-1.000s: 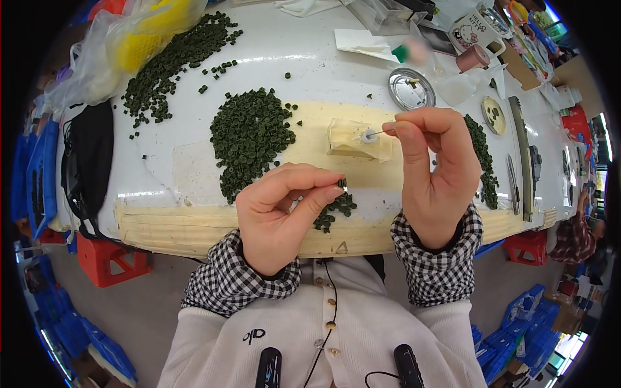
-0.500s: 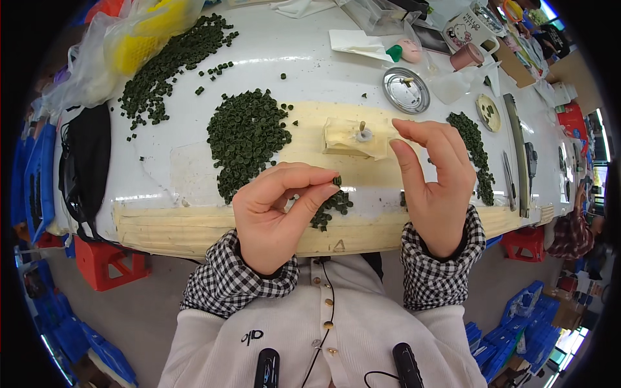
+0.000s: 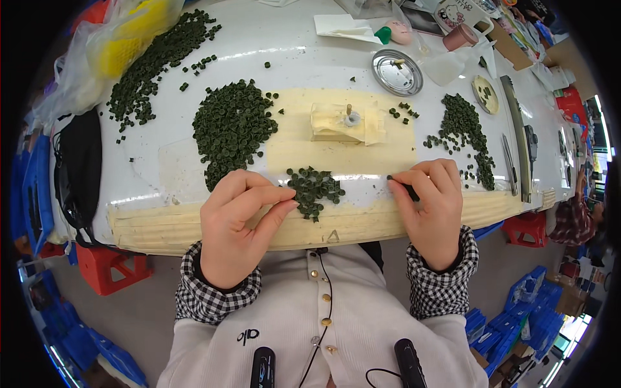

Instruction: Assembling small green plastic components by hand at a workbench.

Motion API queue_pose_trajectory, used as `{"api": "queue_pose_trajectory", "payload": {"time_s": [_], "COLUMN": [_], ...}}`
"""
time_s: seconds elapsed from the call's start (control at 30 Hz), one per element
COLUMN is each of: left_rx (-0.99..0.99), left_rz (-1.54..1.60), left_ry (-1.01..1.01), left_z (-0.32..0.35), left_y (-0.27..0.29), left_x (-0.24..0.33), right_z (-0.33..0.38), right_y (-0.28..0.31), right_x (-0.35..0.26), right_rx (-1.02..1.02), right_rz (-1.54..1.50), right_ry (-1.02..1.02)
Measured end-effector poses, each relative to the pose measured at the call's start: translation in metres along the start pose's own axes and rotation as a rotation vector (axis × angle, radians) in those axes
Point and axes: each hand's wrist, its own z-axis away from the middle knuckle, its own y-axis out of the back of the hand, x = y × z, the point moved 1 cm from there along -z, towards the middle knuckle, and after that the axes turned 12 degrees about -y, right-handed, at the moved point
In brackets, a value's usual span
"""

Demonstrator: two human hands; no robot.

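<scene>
"How do the hands stand?"

"The left hand [image 3: 234, 216] has thumb and forefinger nearly meeting at the left edge of a small pile [image 3: 315, 189] of dark green pieces. I can't tell whether one is pinched there."

"And the right hand [image 3: 432, 205]?"

"Fingers curled, to the right of that pile, thumb and forefinger parted. Something dark shows between them; held or lying behind, I can't say."

"Which way do the pieces point?"

"Too small to tell. Just beyond the pile sits a wrapped, cream-coloured block [image 3: 326, 126], long axis running left to right, with a short peg [image 3: 350, 109] standing up from it and pointing to the table's far side."

"Beside that?"

"A bigger heap [image 3: 233, 126] of green pieces at left, a looser scatter [image 3: 462, 123] at right."

"Any writing?"

"Dark stitched letters on the pale cardigan [image 3: 291, 307], and printed lettering with a cartoon figure on the white mug [image 3: 458, 11] at the far right."
</scene>
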Motion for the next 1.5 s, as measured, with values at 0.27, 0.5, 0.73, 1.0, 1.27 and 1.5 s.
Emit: {"api": "queue_pose_trajectory", "payload": {"time_s": [0.27, 0.5, 0.73, 1.0, 1.27, 1.5], "left_rx": [0.009, 0.062, 0.101, 0.157, 0.126, 0.065], "left_rz": [0.070, 0.243, 0.368, 0.374, 0.378, 0.221], "left_ry": [0.021, 0.090, 0.072, 0.042, 0.015, 0.005], "left_z": [0.005, 0.005, 0.003, 0.001, 0.002, -0.001], "left_y": [0.005, 0.005, -0.002, -0.008, -0.009, -0.012], "left_x": [-0.002, -0.002, 0.002, 0.002, 0.001, 0.006], "right_z": [-0.005, -0.006, 0.003, 0.006, 0.007, 0.007], "right_y": [-0.008, -0.005, -0.006, -0.022, -0.027, -0.021], "right_x": [-0.008, -0.006, -0.038, -0.055, -0.052, -0.045], "right_rx": [-0.034, 0.005, -0.131, -0.226, -0.234, -0.217], "right_rz": [-0.009, -0.025, -0.576, -0.718, -0.764, -0.681], "right_ry": [0.042, 0.039, -0.027, 0.111, 0.159, 0.046]}}
